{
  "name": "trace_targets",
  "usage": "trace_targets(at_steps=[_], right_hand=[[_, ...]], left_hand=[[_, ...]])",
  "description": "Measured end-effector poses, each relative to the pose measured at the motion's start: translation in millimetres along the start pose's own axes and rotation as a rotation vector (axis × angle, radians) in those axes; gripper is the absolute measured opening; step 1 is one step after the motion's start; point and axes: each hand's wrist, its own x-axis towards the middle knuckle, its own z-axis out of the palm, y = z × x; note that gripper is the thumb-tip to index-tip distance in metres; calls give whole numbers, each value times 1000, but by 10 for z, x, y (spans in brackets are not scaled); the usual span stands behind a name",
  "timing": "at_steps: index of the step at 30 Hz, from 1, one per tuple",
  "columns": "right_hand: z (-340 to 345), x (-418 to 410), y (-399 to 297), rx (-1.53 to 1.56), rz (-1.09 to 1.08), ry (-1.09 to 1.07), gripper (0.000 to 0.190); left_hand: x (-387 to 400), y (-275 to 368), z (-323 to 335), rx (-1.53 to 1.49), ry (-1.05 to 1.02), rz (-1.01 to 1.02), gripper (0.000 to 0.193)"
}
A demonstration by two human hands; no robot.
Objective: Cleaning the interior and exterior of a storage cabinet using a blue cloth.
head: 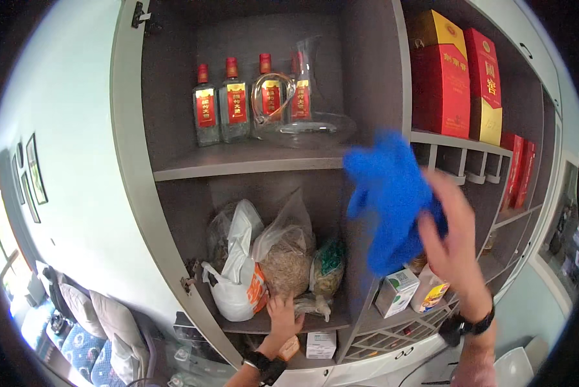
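Observation:
My right hand [451, 232] grips a blue cloth [391, 198], blurred, held up before the cabinet's upright divider. Down on the lower shelf [318, 325], my left hand [283, 314] reaches in and touches the front of a clear plastic bag of dry, light-brown stuff [287, 261]. Left of it sits a white plastic bag [231, 295] with orange print. A clear bag with green and yellowish contents [328, 268] leans at the right. One small knotted clear bag [313, 307] lies just right of my left hand.
Several red-capped liquor bottles [236, 109] and a glass decanter [313, 126] stand on the shelf above. Tall red and gold boxes [444, 89] fill the right compartment. Below them are a white carton [398, 292] and a jar [430, 292]. A white box [321, 344] sits underneath.

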Motion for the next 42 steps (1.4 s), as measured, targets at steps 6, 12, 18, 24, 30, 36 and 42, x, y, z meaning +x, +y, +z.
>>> trace_targets(at_steps=[6,12,18,24,30,36,42], right_hand=[[496,450,383,-513,-56,-15,34],[945,534,397,-584,-87,-36,30],[849,684,345,-369,-134,-99,26],[768,668,532,-338,-179,-105,24],[848,1597,552,-220,-204,285,25],[1722,2214,624,-194,506,59,84],[1650,1926,588,-152,547,-207,67]], left_hand=[[368,303,-1152,-132,496,139,44],[1347,892,-2624,-373,1050,459,28],[2786,1042,-3426,-317,701,201,51],[3286,1285,-3286,-650,354,84,39],[3472,1165,-3228,-942,360,-58,27],[3587,1195,-3087,-844,587,28,29],[3376,1284,-3221,-811,534,6,24]])
